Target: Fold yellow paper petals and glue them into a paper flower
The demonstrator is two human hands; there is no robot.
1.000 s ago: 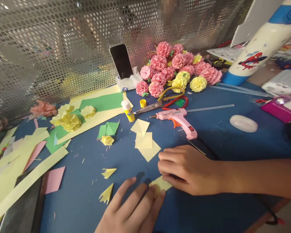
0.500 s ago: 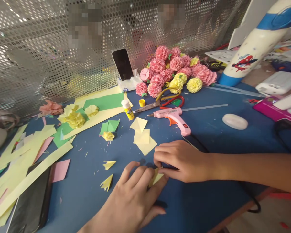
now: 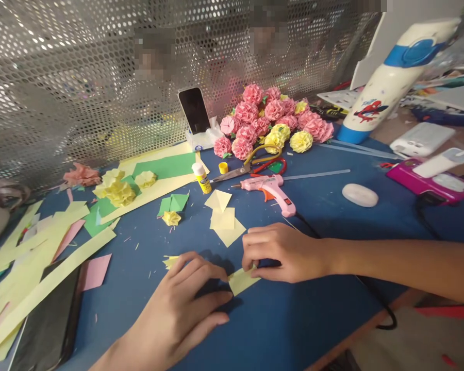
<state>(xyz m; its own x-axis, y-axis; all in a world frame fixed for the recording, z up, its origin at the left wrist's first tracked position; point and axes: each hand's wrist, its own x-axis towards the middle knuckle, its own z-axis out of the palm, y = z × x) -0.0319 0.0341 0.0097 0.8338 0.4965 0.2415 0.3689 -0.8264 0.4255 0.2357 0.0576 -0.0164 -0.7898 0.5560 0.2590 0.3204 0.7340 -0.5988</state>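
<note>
A small pale-yellow piece of paper (image 3: 243, 281), folded into a narrow rectangle, lies on the blue tabletop between my hands. My right hand (image 3: 280, 253) pinches its right end, with the fingers bent down over it. At its left edge are the fingertips of my left hand (image 3: 193, 301), whose fingers are apart and curved; whether they touch the paper I cannot tell. A folded yellow paper piece (image 3: 170, 262) shows partly behind my left hand. Beyond my hands, square yellow sheets (image 3: 228, 232) overlap one another.
Farther back are a glue stick (image 3: 201, 179), scissors (image 3: 235, 172), a pink glue gun (image 3: 272, 189) and a heap of paper flowers (image 3: 261, 121). Paper strips (image 3: 50, 278) cover the left side. A bottle (image 3: 390, 82) and a white oval object (image 3: 360, 195) stand right.
My left hand has moved left, off the paper, and now covers one of the folded pieces. More of the folded paper shows. My right hand stays on its right end. The view has shifted slightly.
</note>
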